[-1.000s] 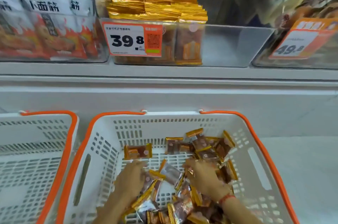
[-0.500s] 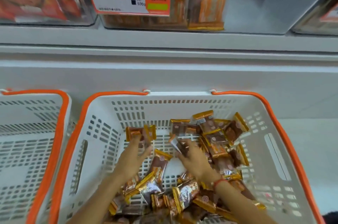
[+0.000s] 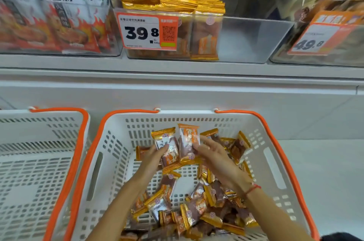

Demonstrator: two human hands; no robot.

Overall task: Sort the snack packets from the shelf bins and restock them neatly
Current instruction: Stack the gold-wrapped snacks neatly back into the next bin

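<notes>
Above a white, orange-rimmed basket [image 3: 118, 154] of loose snack packets [image 3: 197, 209], pinched one packet per hand: left hand [image 3: 151, 159] gripping the gold-edged packet [image 3: 167, 148], right hand [image 3: 214, 154] gripping the orange-topped packet [image 3: 188, 142]; both upright, touching side by side, sticking up past the fingertips, below the part-filled shelf bin [image 3: 246, 37]

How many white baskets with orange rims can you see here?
2: one basket holding the snack packets under both hands, and another basket beside it on the left, partly cut off.
</notes>
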